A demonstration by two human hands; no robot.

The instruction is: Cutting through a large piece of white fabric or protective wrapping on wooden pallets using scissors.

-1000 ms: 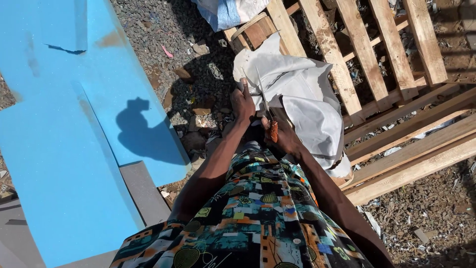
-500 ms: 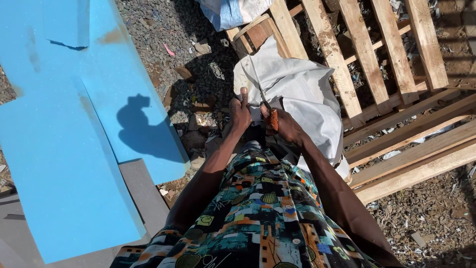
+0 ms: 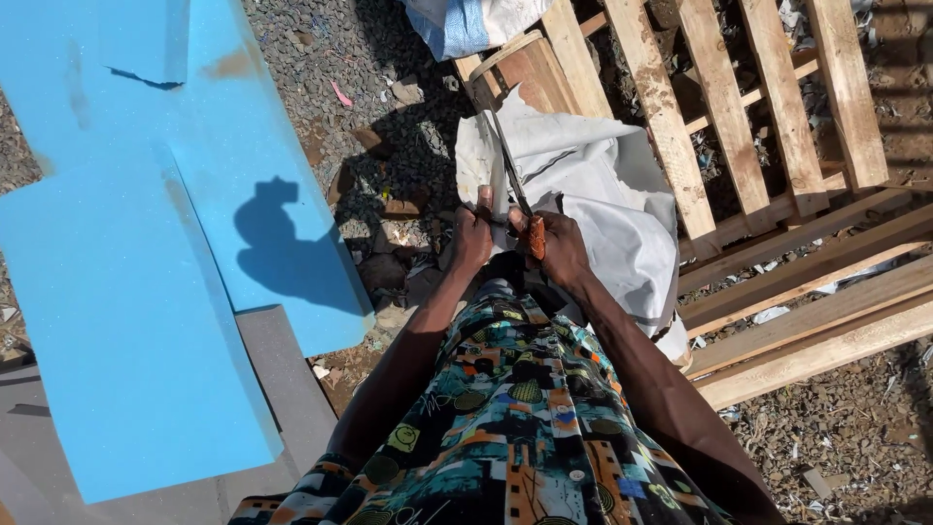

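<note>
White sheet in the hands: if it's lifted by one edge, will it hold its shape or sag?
The white sheet would probably sag: it already lies in folds and drapes over the wooden pallet. It looks thin, so likely light for its size. With the left hand and right hand both gripping it near the blade, it seems to need tensioning.

Outdoor work yard: gravel, pallets

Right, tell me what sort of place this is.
Probably an outdoor work yard: gravel ground strewn with scraps, bare wooden pallets, and big blue foam slabs lying in sunlight.
</note>
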